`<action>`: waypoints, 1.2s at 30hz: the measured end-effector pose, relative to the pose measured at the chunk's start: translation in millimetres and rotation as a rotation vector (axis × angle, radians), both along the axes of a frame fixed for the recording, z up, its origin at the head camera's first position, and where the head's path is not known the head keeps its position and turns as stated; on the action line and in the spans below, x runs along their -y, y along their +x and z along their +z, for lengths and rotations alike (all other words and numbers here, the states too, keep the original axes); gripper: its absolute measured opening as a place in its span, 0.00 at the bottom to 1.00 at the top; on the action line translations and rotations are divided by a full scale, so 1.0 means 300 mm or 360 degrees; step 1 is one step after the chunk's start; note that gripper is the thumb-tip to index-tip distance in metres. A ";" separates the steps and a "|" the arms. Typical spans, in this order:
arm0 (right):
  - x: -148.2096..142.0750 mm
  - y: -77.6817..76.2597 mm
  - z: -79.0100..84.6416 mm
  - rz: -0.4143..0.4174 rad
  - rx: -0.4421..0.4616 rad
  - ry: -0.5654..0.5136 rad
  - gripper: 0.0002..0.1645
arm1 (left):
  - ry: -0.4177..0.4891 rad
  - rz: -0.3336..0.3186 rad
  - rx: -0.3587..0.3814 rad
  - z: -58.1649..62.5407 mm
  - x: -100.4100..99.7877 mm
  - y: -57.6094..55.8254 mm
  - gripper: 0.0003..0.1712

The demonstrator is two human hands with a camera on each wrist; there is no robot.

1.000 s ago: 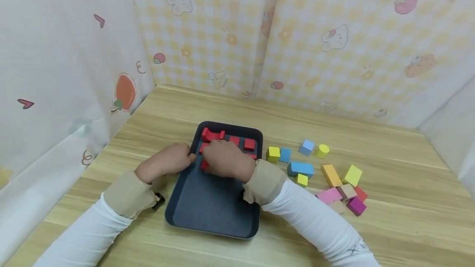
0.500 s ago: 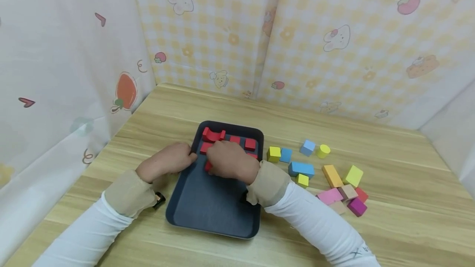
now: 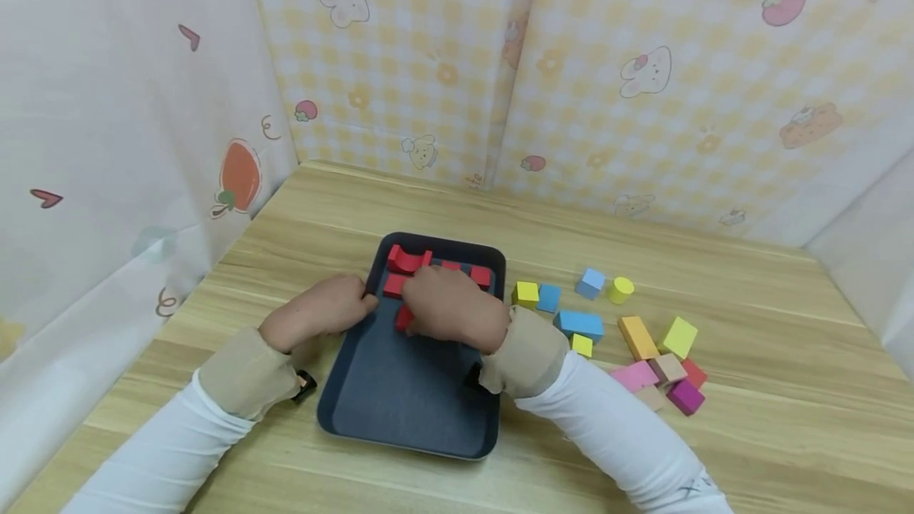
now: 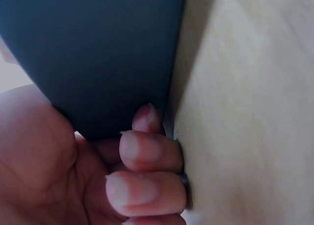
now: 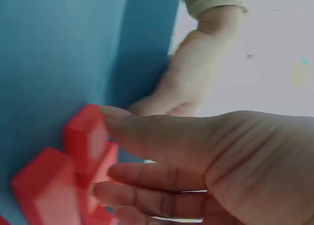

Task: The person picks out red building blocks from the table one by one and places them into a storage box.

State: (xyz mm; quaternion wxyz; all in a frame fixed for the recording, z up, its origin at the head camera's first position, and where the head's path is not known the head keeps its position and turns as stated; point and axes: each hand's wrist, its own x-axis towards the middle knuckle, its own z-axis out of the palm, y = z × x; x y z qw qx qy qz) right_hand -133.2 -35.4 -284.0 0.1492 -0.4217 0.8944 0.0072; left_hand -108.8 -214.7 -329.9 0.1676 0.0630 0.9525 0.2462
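At the left side of the dark tray, my left hand grips the rim, its fingers curled against the outer wall in the left wrist view. My right hand reaches into the tray and pinches a red block; in the right wrist view the thumb touches that block's edge, and some fingertips are hidden. Behind it lie more red pieces: a curved red block in the far left corner, a flat red block nearer, and a red block at the far right.
Right of the tray lie loose blocks, among them a yellow cube, a blue block, a yellow cylinder, an orange block and a purple block. Patterned cloth hangs behind the wooden table.
My right hand has shifted a little to the right inside the tray, and the red block at its fingertips has moved with it. The left hand stays on the rim.
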 end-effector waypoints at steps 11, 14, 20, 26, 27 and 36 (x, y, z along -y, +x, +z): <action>-0.113 0.038 0.128 -0.0119 -0.0069 -0.0113 0.17 | 0.0015 0.0027 0.0035 0.003 0.002 0.000 0.21; -0.157 0.045 0.134 -0.0116 -0.0126 -0.0176 0.18 | 0.0016 0.0025 0.0025 0.000 0.002 -0.001 0.20; -0.235 0.051 0.122 -0.0143 -0.0207 -0.0202 0.21 | 0.0025 0.0036 0.0042 -0.002 -0.002 -0.001 0.20; -0.308 0.055 0.108 -0.0159 -0.0192 -0.0259 0.17 | 0.0022 0.0026 0.0042 0.000 -0.006 0.001 0.20; -0.319 0.055 0.105 -0.0168 -0.0188 -0.0272 0.18 | 0.0024 0.0024 0.0043 0.001 -0.007 0.002 0.20; -0.420 0.045 0.089 -0.0230 -0.0216 -0.0347 0.22 | 0.0010 0.0031 0.0037 0.009 -0.004 0.006 0.20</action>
